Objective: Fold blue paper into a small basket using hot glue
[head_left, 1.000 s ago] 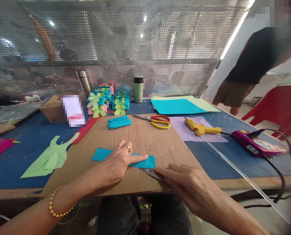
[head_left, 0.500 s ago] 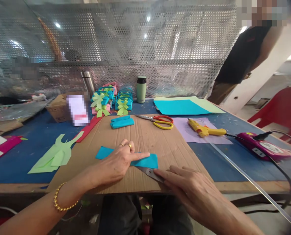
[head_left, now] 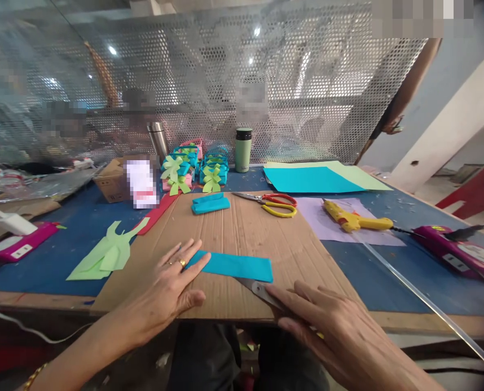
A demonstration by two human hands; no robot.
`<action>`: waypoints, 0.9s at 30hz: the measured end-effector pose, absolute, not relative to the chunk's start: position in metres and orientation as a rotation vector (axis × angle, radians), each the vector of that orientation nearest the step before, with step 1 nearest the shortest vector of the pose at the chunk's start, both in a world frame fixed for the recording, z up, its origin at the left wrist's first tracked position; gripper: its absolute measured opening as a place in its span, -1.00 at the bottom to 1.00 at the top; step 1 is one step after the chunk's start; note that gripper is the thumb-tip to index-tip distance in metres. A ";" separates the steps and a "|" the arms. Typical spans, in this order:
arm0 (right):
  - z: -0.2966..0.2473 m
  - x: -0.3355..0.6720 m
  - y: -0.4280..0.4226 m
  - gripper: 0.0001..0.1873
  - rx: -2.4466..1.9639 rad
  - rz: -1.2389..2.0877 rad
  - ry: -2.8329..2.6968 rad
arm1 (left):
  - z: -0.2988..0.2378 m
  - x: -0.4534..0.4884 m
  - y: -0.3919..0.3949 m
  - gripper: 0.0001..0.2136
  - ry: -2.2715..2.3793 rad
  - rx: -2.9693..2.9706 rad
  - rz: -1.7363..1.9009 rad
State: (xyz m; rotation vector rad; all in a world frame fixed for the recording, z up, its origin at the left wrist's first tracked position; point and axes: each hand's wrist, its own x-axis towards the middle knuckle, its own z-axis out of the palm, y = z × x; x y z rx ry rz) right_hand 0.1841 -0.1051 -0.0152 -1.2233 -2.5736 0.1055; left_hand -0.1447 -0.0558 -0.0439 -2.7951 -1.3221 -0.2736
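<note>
A blue folded strip (head_left: 237, 266), of paper or felt, lies flat on the cardboard sheet (head_left: 209, 298) in front of me. My left hand (head_left: 172, 277) rests at the strip's left end with fingers stretched out, the fingertips pressing it down. In my right hand (head_left: 323, 315) is a pair of scissors (head_left: 260, 289); its grey blade and pivot show, and a bit of yellow handle peeks out below the fingers. The blade tip touches the strip's lower edge or slips under it; I cannot tell which. Farther up sits a folded blue piece (head_left: 210, 203).
Scissors with red and yellow handles (head_left: 278, 205) lie above the strip. A yellow glue gun (head_left: 356, 218) sits on purple paper at right, its clear stick jutting forward. Finished paper baskets (head_left: 213, 174), a green tumbler (head_left: 244, 152) and blue sheets (head_left: 310, 180) stand behind. Green cutouts (head_left: 103, 255) lie left.
My left hand has moved left along the strip and its fingers have spread, uncovering the strip's middle. My right hand still holds the scissors by the strip's lower edge. The view has shifted somewhat.
</note>
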 end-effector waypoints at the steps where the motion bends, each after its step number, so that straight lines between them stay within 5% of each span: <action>1: -0.015 0.187 -0.107 -0.64 -1.223 0.095 -2.562 | -0.046 -0.139 -0.061 -0.30 -1.306 -2.764 -0.283; 8: -0.021 0.215 -0.129 -0.66 -1.335 0.074 -2.455 | -0.055 -0.090 -0.090 -0.15 -1.146 -2.586 -0.448; 14: -0.027 0.218 -0.134 -0.64 -1.336 0.063 -2.407 | -0.037 -0.079 -0.069 -0.47 -1.138 -2.833 -0.510; 16: -0.026 0.215 -0.132 -0.60 -1.304 0.050 -2.435 | -0.027 -0.079 -0.056 -0.56 -1.146 -3.018 -0.440; 27: -0.016 0.204 -0.126 -0.62 -1.309 0.063 -2.426 | 0.011 -0.072 -0.033 -0.43 -1.144 -3.218 0.044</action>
